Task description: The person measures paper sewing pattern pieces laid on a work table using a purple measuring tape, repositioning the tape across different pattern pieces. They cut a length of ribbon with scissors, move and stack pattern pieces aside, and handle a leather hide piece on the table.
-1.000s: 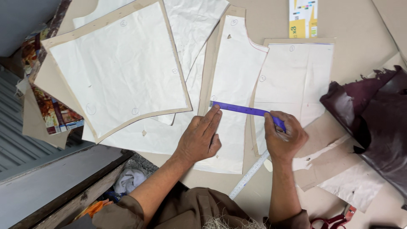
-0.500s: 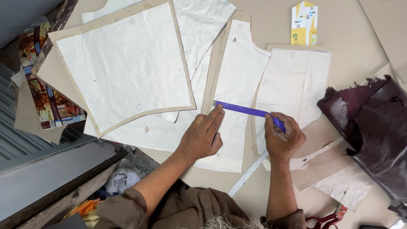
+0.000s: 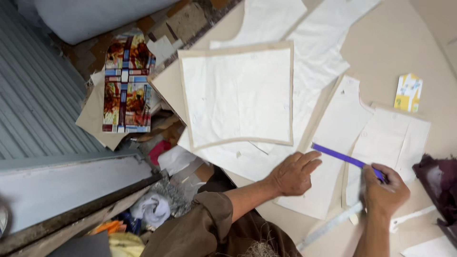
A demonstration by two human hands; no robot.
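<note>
Holding purple ruler (image 3: pixel 343 158) as before, slanted across white paper pattern (image 3: pixel 333 143) | right hand (image 3: pixel 383 190) closed round its near end | left hand (image 3: pixel 293 173) flat, fingers spread, beside far end | only camera view swung left; both hands unmoved on worktop (image 3: pixel 381 43)

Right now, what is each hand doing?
Left hand: open, flat on the white pattern piece.
Right hand: closed, holding the purple strip.

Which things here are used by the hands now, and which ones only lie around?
In use:
left hand flat on the narrow white pattern piece
right hand holding the purple strip

Lying about:
large square white panel
small yellow card
dark maroon cloth
pale ruler
</note>
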